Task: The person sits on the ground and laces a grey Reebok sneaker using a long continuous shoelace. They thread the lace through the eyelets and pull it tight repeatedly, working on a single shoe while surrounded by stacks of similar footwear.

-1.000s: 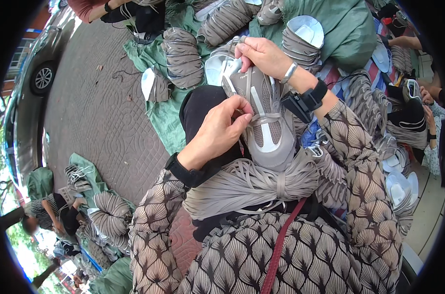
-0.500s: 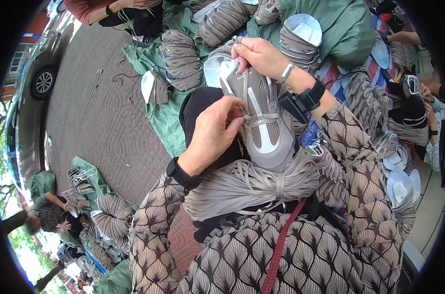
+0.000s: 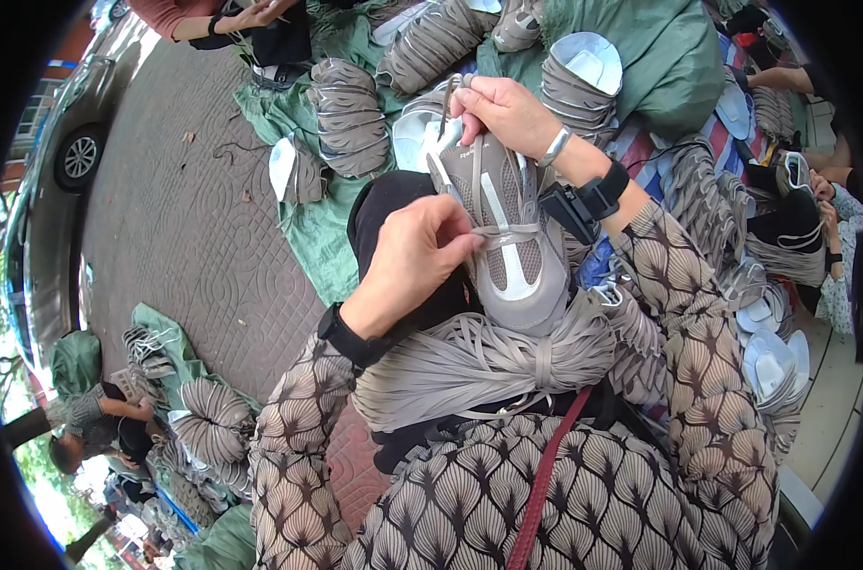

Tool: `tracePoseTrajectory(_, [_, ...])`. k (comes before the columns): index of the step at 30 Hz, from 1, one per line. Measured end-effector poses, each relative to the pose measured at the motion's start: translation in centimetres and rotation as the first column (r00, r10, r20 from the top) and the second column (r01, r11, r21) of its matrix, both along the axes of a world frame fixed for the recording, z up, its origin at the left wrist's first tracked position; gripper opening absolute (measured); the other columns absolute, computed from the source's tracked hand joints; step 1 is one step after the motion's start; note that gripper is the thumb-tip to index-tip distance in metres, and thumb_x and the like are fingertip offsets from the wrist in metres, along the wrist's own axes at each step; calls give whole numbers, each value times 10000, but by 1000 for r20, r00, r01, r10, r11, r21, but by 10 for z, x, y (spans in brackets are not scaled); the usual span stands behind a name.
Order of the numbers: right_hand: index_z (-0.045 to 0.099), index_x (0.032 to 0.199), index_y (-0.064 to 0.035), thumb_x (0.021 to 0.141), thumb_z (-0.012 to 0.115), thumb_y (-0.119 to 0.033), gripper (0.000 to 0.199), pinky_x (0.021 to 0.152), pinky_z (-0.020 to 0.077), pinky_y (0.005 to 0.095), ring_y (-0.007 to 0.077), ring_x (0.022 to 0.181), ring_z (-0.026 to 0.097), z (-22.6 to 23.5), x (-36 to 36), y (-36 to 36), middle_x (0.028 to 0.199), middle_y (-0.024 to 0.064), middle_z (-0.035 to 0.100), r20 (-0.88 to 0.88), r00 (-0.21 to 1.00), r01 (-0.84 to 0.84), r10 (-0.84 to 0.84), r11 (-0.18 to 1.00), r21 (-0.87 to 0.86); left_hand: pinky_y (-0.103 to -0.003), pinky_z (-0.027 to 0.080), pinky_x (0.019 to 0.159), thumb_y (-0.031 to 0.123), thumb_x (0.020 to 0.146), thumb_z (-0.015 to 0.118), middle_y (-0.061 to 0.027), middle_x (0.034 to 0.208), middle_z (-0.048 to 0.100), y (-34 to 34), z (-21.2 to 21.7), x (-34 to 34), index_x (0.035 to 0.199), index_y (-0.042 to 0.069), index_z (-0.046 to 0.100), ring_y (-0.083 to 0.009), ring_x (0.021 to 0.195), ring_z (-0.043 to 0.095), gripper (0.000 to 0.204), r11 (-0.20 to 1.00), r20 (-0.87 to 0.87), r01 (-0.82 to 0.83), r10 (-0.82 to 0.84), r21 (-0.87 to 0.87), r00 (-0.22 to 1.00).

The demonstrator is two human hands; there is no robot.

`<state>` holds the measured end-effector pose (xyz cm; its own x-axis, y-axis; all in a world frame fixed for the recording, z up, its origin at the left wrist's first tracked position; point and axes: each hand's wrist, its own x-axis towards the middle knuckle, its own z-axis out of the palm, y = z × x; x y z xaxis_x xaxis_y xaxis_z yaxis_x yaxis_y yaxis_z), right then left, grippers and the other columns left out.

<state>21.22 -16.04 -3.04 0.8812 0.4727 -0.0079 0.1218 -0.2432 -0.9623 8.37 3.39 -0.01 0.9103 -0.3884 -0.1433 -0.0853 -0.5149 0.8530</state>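
Observation:
A grey shoe upper (image 3: 525, 306) with mesh panels and white stripes lies toe toward me over my lap. My left hand (image 3: 414, 249) is closed, thumb and forefinger pinching a flat grey shoelace (image 3: 512, 230) that crosses the upper above the toe. Near the collar, my right hand (image 3: 504, 110) is closed with a loop of lace round its fingertips. Below the toe rests a thick bundle of grey laces (image 3: 450, 370), tied round its middle.
Stacks of nested grey uppers (image 3: 348, 119) lie on green sheeting (image 3: 322, 247) ahead. More uppers (image 3: 772, 366) are piled at the right. A green sack (image 3: 641, 62) stands at the back. Other people work at the far left, top left and right. A parked car (image 3: 61, 180) stands left.
My left fingers have moved slightly down and right and closed on the lace crossing the upper. My right hand stays by the collar, with a lace loop now rising above its fingers.

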Motion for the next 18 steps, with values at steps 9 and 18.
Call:
tracePoseTrajectory(9, [655,924,-58,1015,483,-278,294,519,441,191,33,568,549,76,35,1,848,13,692,76,989,-116,130,979,-170,-431,387,1081,123,774,678,-217,1366,520,-35,11,-68,1297,-64,524,-365,1298,468,576,873,463,418,-488,252,740])
tracePoseTrajectory(18, [605,914,-34,1024,454,-232,272,415,342,221,70,458,460,164,49,48,701,54,637,-432,849,-337,305,941,0,-422,343,1125,127,817,555,-239,1412,485,-36,0,-71,1338,-106,471,-349,1364,428,577,826,452,433,-561,360,694])
